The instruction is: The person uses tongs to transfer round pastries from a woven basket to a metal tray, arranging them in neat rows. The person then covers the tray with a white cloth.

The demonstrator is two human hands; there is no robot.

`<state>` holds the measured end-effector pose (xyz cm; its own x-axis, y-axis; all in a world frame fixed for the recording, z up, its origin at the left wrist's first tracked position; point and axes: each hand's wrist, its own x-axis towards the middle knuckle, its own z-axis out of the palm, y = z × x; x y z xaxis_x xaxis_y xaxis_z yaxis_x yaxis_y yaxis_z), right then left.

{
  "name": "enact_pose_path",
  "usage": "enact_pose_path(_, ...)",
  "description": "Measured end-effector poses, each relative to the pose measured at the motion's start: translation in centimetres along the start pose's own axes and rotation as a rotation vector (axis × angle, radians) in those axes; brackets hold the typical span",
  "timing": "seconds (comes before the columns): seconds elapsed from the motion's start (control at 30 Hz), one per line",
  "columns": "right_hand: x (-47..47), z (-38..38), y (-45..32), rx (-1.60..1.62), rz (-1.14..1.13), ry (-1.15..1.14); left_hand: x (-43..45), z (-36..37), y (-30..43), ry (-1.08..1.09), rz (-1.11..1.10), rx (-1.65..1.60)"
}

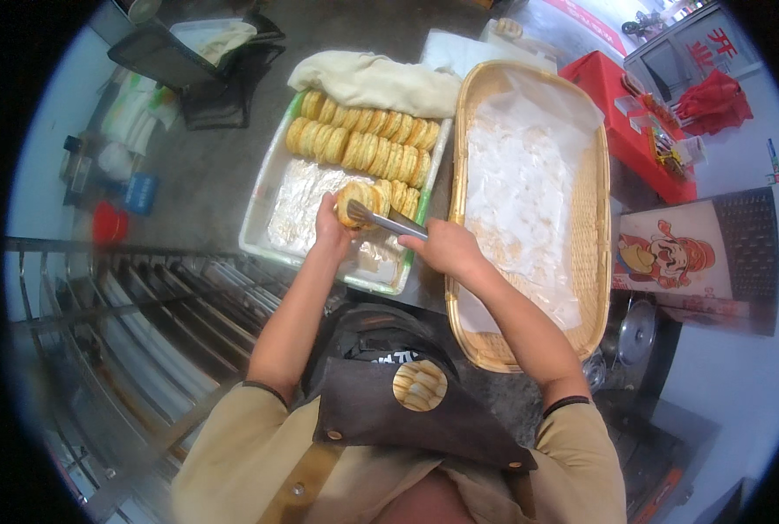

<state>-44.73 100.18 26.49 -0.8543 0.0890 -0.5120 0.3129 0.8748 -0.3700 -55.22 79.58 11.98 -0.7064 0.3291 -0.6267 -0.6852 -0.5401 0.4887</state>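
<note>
My left hand [333, 226] holds a short row of golden round pastries [352, 196] from the left side, over the open part of a foam box. My right hand [451, 247] grips metal tongs [399, 226], whose tip lies against the face of the nearest pastry. The white foam box [250, 239] has a green rim and a shiny foil-like lining [297, 206]. Rows of pastries [369, 150] stand on edge in its far half, with a shorter row [404, 194] at the right wall. Cream cloth [376, 82] is bunched over the box's far end.
Right of the box lies a long woven tray [596, 262] lined with crumb-strewn white sheeting [520, 190]. A metal rack [153, 308] stands at the left. Beyond are a dark chair [166, 59] and a red-covered table [599, 98]. A red container [109, 223] sits on the far left.
</note>
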Motion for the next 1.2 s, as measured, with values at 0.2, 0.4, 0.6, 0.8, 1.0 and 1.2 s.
enact_pose_path(0.2, -1.7, -1.4, 0.7, -0.004, 0.066, -0.032, 7.0, -2.9, -0.4, 0.002, -0.298, -0.062)
enact_pose_path(0.4, -9.5, -1.5, 7.6, 0.336, 0.167, 0.149, 10.1, -3.4, -0.9, 0.115, -0.313, 0.058)
enact_pose_path(0.6, -19.4, -0.1, 19.1, 1.177, 0.183, 0.219, 8.3, -4.0, -2.0, 0.392, -0.319, -0.004)
enact_pose_path(0.8, -22.4, -0.8, 27.2, 1.173, -0.119, 0.612, 1.8, -2.4, -4.1, 0.369, 0.042, -0.044)
enact_pose_path(1.0, -17.5, -6.1, 36.8, 0.352, 0.286, 1.034, -11.2, 4.0, -13.4, 0.020, 0.384, 0.590)
enact_pose_path(1.2, -17.1, -3.3, 42.7, 0.206, 0.593, 0.682, -15.3, 6.5, -22.6, 0.015, 0.146, 0.934)
